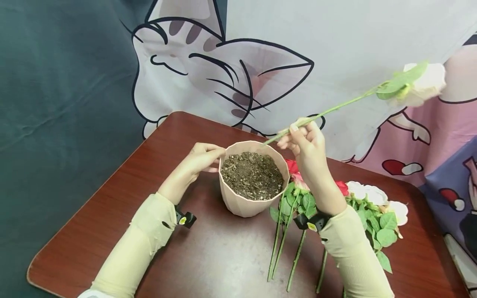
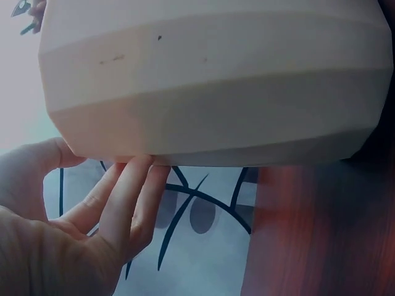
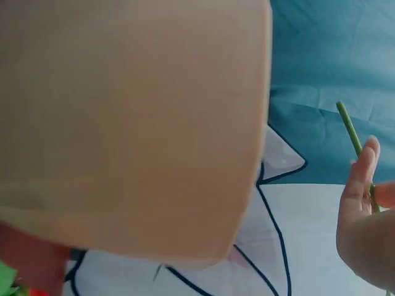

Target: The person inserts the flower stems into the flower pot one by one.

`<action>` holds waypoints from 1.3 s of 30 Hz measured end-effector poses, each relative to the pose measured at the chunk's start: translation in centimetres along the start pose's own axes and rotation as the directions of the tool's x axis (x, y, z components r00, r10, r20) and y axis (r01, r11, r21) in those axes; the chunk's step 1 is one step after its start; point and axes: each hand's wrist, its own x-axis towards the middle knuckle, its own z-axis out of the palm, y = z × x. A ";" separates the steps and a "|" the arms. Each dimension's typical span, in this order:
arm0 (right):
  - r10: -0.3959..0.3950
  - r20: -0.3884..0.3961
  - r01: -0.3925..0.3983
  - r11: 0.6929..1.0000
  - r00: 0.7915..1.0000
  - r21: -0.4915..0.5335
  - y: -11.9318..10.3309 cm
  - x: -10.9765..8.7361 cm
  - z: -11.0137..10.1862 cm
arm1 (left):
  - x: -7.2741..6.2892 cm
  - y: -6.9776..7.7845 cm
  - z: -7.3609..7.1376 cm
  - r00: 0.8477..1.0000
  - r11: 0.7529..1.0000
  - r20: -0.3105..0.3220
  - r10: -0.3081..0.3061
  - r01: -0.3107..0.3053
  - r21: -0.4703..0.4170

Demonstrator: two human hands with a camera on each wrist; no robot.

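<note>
I note right hand (image 1: pixel 309 145) pinching white rose (image 1: pixel 422 89) low on stem, tip above far rim of pot (image 1: pixel 244 205), likely for control; left hand (image 1: pixel 201 159), fingers extended, touching pot's left wall, likely steadying.

Place type: is appearing as an indoor, fabric-screened table corner; is not revealing whether home or studio.
Teal curtain (image 1: pixel 67 103): is hanging plain and creased at left.
Printed cloth (image 1: pixel 275 25): is covering the rear, displaying a cartoon cat (image 1: pixel 175 87).
Table (image 1: pixel 223 260): is standing before the fabric, showing a reddish-brown, wood-look top.
Soil-filled pot (image 1: pixel 240 200), cut flowers (image 1: pixel 375 194): are lending a florist-like look.
</note>
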 end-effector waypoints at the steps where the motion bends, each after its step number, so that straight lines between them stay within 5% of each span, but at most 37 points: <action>1: -0.021 -0.010 0.021 1.000 1.000 0.021 0.0 0.4 0.2 | 0.0 0.1 0.0 1.000 1.000 0.000 0.000 0.000 0.000; 6: -0.057 0.012 0.057 0.998 0.998 -0.016 0.4 2.6 0.6 | 0.1 0.3 -0.1 1.000 1.000 0.000 0.004 -0.004 0.023; 9: -0.032 0.131 0.043 0.996 0.991 -0.084 1.5 3.5 0.2 | 0.2 0.1 -0.1 1.000 1.000 0.002 0.004 -0.004 0.008; 13: 0.054 0.309 0.020 0.973 0.950 -0.229 3.7 4.3 -1.0 | 0.4 -0.3 0.1 1.000 0.999 0.018 0.004 -0.003 -0.036; 15: 0.119 0.347 0.011 0.936 0.930 -0.351 4.6 4.6 -1.4 | 0.4 -0.4 0.2 1.000 0.999 0.021 0.009 -0.008 -0.042; 22: 0.275 0.328 0.035 0.716 0.904 -0.697 5.9 5.0 -1.2 | 0.2 -0.6 -0.1 1.000 0.999 0.014 0.021 -0.020 -0.047; 32: 0.215 0.468 0.253 0.615 0.857 -0.747 7.2 4.5 -0.3 | 0.0 -0.7 -0.1 0.999 0.997 -0.012 0.041 -0.041 -0.064; 39: 0.138 0.592 0.398 0.618 0.794 -0.678 8.7 4.4 0.1 | 0.3 -0.9 -0.1 0.999 0.994 -0.009 0.052 -0.053 -0.093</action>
